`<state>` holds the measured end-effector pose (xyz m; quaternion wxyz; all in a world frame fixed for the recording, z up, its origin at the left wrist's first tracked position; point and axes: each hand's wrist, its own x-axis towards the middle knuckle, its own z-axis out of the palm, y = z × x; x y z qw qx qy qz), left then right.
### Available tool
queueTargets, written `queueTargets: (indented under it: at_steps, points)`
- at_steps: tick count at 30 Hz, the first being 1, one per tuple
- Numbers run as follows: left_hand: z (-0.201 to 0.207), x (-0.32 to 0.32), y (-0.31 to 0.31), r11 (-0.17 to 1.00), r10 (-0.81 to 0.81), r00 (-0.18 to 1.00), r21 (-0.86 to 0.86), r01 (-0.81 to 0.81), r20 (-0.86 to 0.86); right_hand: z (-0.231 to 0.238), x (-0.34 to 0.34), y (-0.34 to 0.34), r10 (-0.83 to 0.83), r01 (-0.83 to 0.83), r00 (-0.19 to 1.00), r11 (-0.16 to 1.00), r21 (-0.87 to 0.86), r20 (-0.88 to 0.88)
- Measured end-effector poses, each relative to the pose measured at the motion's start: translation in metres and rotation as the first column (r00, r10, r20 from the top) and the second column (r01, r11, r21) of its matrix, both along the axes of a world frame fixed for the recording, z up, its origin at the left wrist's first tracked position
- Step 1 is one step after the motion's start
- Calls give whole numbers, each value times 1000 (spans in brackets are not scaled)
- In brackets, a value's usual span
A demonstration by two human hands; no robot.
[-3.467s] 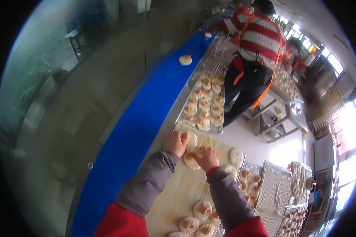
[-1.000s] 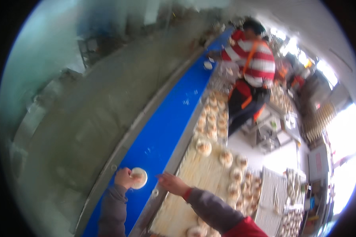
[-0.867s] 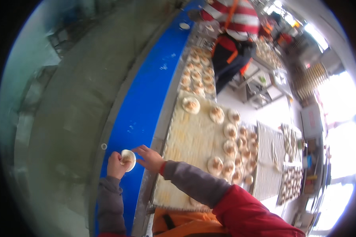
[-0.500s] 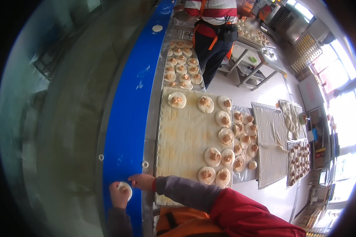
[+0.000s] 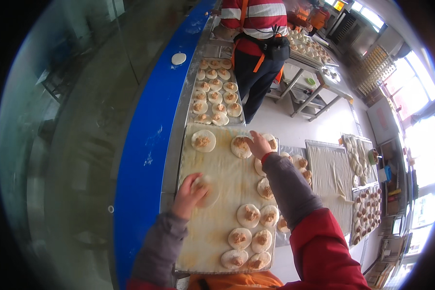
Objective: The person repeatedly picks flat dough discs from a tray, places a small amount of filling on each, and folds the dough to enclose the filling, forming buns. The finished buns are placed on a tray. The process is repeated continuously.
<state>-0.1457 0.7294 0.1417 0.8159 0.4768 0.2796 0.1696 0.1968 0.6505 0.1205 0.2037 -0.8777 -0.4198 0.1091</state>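
Note:
My left hand (image 5: 187, 197) holds a dough round (image 5: 208, 192) topped with orange-brown filling, slightly blurred, above the left part of a lined tray (image 5: 212, 232). At the tray's far side, my right hand (image 5: 260, 145) has its fingertips by the right edge of another filled dough round (image 5: 239, 147). Its thumb and forefinger look a little apart; whether they touch the dough I cannot tell. One more filled round (image 5: 203, 140) lies at the far left corner. Several others, such as a near one (image 5: 239, 238), line the tray's right side, some partly covered by my right forearm.
Left of the tray runs a blue belt (image 5: 140, 159) bearing a plain dough disc (image 5: 179, 59). Beyond stands another filled tray (image 5: 216, 92), with a person in a striped top (image 5: 261, 24) beside it. To the right are a cloth-covered rack (image 5: 326, 169) and more dough trays (image 5: 366, 208).
My left hand has moved from the belt to above the tray, holding a dough round. My right hand has gone from the belt to the tray's far side. The view has shifted.

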Motion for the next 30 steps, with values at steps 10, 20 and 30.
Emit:
queueTargets:
  at_steps: [10,20,30]
  points:
    - [-39,189,29,902,343,939,265,-340,34,7,12,19,189,-197,979,974,-112,-76]
    - [-68,233,23,563,397,875,827,6,-276,-11,44,-8,301,-302,953,944,133,31]
    - [-21,172,70,111,391,920,990,-84,34,40,32,-54,248,-232,968,945,231,-45]
